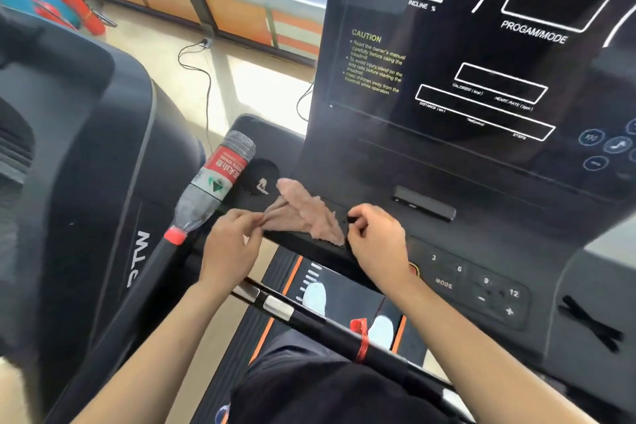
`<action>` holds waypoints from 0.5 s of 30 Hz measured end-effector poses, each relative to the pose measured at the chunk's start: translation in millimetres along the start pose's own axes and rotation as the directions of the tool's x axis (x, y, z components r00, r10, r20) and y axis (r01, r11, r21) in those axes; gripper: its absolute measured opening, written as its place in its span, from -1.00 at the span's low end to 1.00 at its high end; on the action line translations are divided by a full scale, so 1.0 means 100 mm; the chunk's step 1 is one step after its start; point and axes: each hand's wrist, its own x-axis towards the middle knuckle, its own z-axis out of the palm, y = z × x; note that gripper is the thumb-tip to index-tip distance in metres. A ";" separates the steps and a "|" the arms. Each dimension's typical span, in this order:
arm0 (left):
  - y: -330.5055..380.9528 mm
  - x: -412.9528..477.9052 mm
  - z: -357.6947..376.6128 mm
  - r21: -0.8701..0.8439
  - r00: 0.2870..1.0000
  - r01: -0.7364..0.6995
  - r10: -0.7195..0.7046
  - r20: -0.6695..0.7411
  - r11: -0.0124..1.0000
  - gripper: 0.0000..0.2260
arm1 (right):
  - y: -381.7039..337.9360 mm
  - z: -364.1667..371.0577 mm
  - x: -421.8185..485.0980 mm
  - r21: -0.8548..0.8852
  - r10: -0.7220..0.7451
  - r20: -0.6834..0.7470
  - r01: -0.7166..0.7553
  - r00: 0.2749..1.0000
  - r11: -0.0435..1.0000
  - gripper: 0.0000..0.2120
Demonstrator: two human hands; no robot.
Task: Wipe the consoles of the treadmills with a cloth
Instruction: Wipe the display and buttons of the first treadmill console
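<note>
The left hand (pixel 230 244) pinches a crumpled pink cloth (pixel 303 213) lying at the near-left edge of the black treadmill console (pixel 447 162), the right hand (pixel 377 243) curls empty beside it, and wiping seems barely begun.

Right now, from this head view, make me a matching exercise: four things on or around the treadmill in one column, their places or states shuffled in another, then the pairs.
Things:
1. cloth
2. water bottle
3. red cord
4. left hand

Places or states:
A. tied around the front handlebar
B. pinching one corner of the cloth
C. crumpled on the console ledge
D. lying tilted left of the console, red cap toward the person

Pairs: 1-C, 2-D, 3-A, 4-B
</note>
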 end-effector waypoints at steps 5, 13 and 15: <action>0.13 0.01 0.08 -0.144 0.997 -0.079 0.076 -0.026 0.986 -0.77 | -0.21 0.18 -0.12 -0.057 -0.273 0.079 0.278 0.959 0.959 -0.80; 0.11 0.07 0.14 -0.178 0.996 -0.081 0.076 -0.038 0.981 -0.91 | -0.42 0.20 0.34 0.224 0.028 0.096 -0.049 0.995 0.973 -0.91; 0.14 0.05 0.12 -0.191 0.998 -0.025 0.012 -0.066 0.981 -0.92 | -0.45 0.11 0.41 0.487 0.171 0.108 -0.202 0.979 0.849 -0.85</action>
